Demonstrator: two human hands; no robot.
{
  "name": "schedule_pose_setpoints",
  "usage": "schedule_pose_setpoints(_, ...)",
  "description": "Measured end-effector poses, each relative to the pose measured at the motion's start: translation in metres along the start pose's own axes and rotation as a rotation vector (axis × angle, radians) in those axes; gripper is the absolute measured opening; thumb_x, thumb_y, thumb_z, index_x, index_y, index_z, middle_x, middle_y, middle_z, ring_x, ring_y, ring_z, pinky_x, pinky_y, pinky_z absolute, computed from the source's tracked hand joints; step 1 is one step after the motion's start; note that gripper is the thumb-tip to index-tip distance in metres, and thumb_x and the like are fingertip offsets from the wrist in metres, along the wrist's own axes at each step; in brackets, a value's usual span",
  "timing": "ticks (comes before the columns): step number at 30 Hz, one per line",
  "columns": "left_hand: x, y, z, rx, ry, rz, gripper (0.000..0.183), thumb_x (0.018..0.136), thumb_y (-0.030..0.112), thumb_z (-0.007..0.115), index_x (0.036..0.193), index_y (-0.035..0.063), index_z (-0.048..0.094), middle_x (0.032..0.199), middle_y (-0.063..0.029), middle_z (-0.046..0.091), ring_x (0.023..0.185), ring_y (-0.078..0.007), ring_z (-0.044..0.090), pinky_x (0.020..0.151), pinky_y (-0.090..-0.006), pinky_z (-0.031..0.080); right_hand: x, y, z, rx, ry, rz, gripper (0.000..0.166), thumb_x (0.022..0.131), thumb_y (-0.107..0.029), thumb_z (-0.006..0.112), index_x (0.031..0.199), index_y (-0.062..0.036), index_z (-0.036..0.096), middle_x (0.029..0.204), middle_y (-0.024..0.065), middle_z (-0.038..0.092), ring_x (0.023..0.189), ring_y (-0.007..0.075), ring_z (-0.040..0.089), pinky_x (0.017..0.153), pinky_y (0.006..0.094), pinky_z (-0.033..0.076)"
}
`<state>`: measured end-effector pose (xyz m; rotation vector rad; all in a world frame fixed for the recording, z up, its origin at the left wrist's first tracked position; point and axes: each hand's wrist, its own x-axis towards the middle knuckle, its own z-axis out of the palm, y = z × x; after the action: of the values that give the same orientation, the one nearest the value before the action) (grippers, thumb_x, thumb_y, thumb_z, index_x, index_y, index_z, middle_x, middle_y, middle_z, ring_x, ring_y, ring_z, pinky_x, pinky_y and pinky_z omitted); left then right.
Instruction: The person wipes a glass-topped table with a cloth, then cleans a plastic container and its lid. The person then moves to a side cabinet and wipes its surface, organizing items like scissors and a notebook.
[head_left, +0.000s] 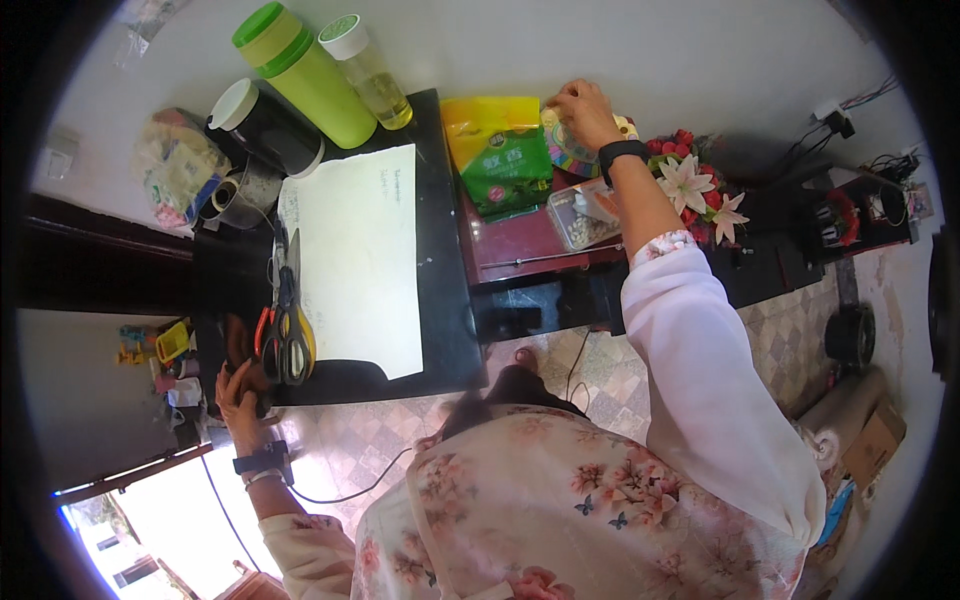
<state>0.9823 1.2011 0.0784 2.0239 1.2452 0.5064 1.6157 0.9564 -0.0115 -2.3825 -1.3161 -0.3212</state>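
Note:
My right hand reaches far out over a round multicoloured disc by the wall. Its fingers are bent down, and the palm hides whether they grip anything. Left of it stands a green and yellow packet; closer to me sits a clear plastic box with small pale pieces inside. My left hand rests at the near left corner of the black table, against a brown object that is partly hidden. Beside that lie scissors with black handles, overlapping a large white paper sheet.
Along the back left stand a green flask, a clear bottle with yellowish liquid and a dark jug. Artificial flowers stand close to my right forearm. A cable hangs near my left wrist.

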Motion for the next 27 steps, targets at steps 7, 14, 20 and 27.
schedule_pose_setpoints(7,-0.004,0.007,0.002,0.18,0.04,0.056,0.052,0.07,0.002,0.049,0.116,0.0173,0.067,0.143,-0.0126,0.036,0.134,-0.0282,0.031,0.111,-0.0369,0.027,-0.043,-0.033,-0.063,0.251,0.238,0.067,0.035,0.082,-0.007,0.061,0.117,-0.0082,0.061,0.122,0.0128,0.057,0.114,0.0314,0.052,0.097,0.0386,0.041)
schedule_pose_setpoints(14,0.0,-0.005,0.007,0.361,0.136,0.057,0.049,0.072,0.012,0.056,0.117,0.028,0.066,0.141,-0.0067,0.042,0.132,-0.03,0.034,0.111,-0.0453,0.022,-0.103,-0.198,-0.099,0.699,-0.18,-0.156,0.039,0.084,-0.015,0.063,0.121,-0.0044,0.057,0.122,0.0164,0.057,0.115,0.0312,0.053,0.097,0.0371,0.042)
schedule_pose_setpoints(20,-0.002,-0.01,0.009,0.418,0.193,0.097,0.047,0.074,0.021,0.058,0.119,0.0329,0.064,0.138,-0.0035,0.045,0.129,-0.028,0.035,0.107,-0.0534,0.02,-0.07,-0.285,-0.109,0.366,-0.229,-0.494,0.059,0.076,-0.031,0.071,0.127,-0.0063,0.051,0.127,0.0234,0.05,0.12,0.0382,0.046,0.098,0.0437,0.039)
schedule_pose_setpoints(27,-0.006,-0.003,0.01,0.461,0.22,0.141,0.044,0.076,0.022,0.058,0.119,0.0289,0.063,0.137,-0.0041,0.046,0.128,-0.0279,0.037,0.102,-0.0582,0.023,-0.103,-0.423,-0.088,0.261,-0.348,-0.745,0.072,0.073,-0.036,0.074,0.132,-0.0078,0.045,0.134,0.0214,0.041,0.121,0.0375,0.043,0.09,0.0475,0.043)
